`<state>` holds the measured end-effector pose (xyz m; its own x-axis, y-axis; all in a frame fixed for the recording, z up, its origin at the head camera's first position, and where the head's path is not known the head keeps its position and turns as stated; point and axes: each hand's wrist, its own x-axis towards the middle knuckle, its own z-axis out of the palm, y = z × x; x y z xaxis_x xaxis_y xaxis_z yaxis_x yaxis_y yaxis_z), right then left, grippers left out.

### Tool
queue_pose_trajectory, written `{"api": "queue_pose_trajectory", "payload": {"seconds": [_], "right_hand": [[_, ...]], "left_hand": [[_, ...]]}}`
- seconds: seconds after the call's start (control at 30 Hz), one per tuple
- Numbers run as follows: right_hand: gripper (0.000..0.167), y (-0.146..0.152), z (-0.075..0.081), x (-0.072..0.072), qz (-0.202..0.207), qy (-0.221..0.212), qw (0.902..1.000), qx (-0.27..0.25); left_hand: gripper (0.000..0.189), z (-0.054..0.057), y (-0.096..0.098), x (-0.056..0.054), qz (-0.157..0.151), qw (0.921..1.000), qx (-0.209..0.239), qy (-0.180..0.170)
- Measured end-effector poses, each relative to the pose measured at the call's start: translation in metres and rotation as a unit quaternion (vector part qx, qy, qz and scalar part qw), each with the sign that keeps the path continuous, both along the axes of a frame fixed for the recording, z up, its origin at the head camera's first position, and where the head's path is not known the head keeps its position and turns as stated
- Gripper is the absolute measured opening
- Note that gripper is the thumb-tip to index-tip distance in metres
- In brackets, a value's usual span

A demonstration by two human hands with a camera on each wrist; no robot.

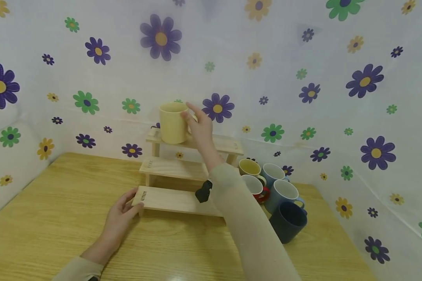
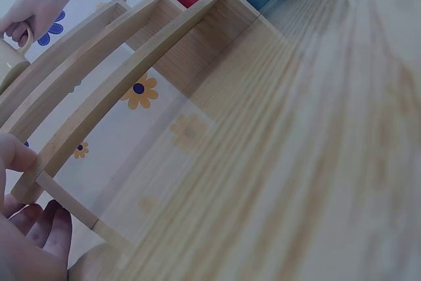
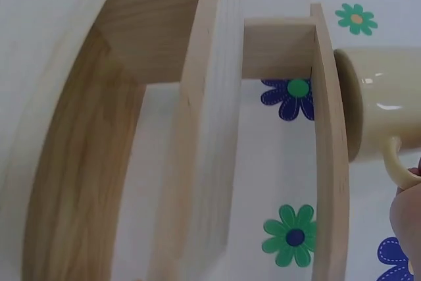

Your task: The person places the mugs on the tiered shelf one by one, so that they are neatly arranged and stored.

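A cream-yellow mug (image 1: pixel 174 125) is upright at the left end of the top tier of a three-tier wooden stand (image 1: pixel 179 201). My right hand (image 1: pixel 202 132) grips its handle from the right. In the right wrist view, the base of the mug (image 3: pixel 388 106) is right at the top board, and only part of the hand shows at the frame's edge. Low on the left, my left hand (image 1: pixel 120 214) holds the end of the bottom board, its thumb on the front and fingers round the side. The left wrist view shows this hand (image 2: pixel 29 235) at the board's corner.
Several mugs crowd the table right of the stand: a yellow one (image 1: pixel 249 167), a red-handled one (image 1: pixel 254 185), two light blue ones (image 1: pixel 281 195) and a dark blue one (image 1: pixel 288 222) in front. A flower-printed cloth (image 1: pixel 204 82) hangs behind and beside the wooden table (image 1: pixel 74 187).
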<state>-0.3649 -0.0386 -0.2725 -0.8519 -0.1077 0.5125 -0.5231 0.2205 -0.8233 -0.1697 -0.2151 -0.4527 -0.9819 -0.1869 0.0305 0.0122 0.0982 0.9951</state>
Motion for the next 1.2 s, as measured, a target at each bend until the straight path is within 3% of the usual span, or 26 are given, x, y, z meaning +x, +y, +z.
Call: {"api": "queue_pose_trajectory", "payload": {"seconds": [0.3, 0.43, 0.87, 1.03, 1.2], "right_hand": [[0.048, 0.007, 0.006, -0.01, 0.038, -0.026, 0.9957, 0.08], [0.049, 0.009, 0.006, -0.011, 0.052, -0.043, 0.9948, 0.077], [0.049, 0.007, -0.005, -0.011, 0.112, -0.073, 0.991, -0.012], [0.049, 0.012, -0.009, -0.013, 0.118, -0.079, 0.9898, 0.011], [0.05, 0.015, -0.015, -0.014, 0.096, -0.082, 0.9913, 0.036]], "left_hand": [[0.061, 0.0, 0.0, 0.001, -0.002, 0.9999, 0.011, 0.005], [0.06, -0.001, 0.0, 0.001, 0.0, 0.9999, 0.012, 0.003], [0.06, -0.001, 0.002, 0.001, -0.002, 0.9998, 0.014, 0.009], [0.06, -0.001, 0.003, 0.001, 0.001, 0.9998, 0.008, 0.016], [0.06, -0.001, 0.002, 0.001, 0.004, 0.9999, 0.009, 0.011]]}}
